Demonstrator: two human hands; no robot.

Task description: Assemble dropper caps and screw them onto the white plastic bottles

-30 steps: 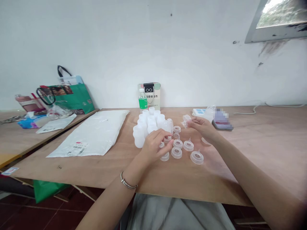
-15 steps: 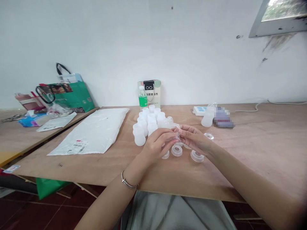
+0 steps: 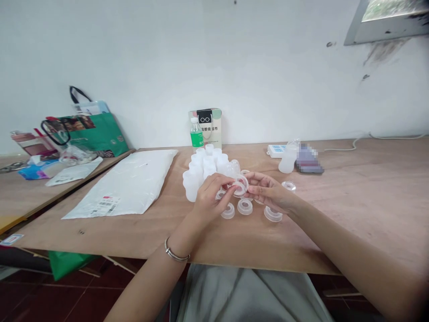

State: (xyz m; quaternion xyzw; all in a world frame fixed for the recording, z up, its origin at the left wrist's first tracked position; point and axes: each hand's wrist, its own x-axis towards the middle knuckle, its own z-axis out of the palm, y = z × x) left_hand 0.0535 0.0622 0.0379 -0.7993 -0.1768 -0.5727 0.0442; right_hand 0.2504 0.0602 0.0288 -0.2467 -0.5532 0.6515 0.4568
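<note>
Your left hand (image 3: 212,193) and right hand (image 3: 272,191) pinch one clear plastic ring (image 3: 244,180) above loose rings (image 3: 245,212) on the wooden table (image 3: 234,243).

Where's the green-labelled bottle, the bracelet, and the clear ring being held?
Bottle (image 3: 197,139): head view, on its green label.
Bracelet (image 3: 172,255): head view, on its band.
Clear ring (image 3: 247,182): head view, on its right rim.

Held ring (image 3: 241,180) looked like clear plastic, smooth and glossy; loose rings (image 3: 245,212) looked the same. White bottles (image 3: 191,185) were translucent plastic, frosted, satin. Tabletop (image 3: 134,241) was bare wood sheet, matt, faintly grained. Mailer (image 3: 130,179) was plastic film, creased, with a soft sheen. Bracelet (image 3: 176,257) was shiny metal. Lap cloth (image 3: 248,293) was matt. Drink bottle (image 3: 196,137) was clear, glossy plastic. Glasses-print bag (image 3: 217,136) was smooth paper or card, couldn't tell which. Wall (image 3: 150,67) was matt, mostly smooth.
</note>
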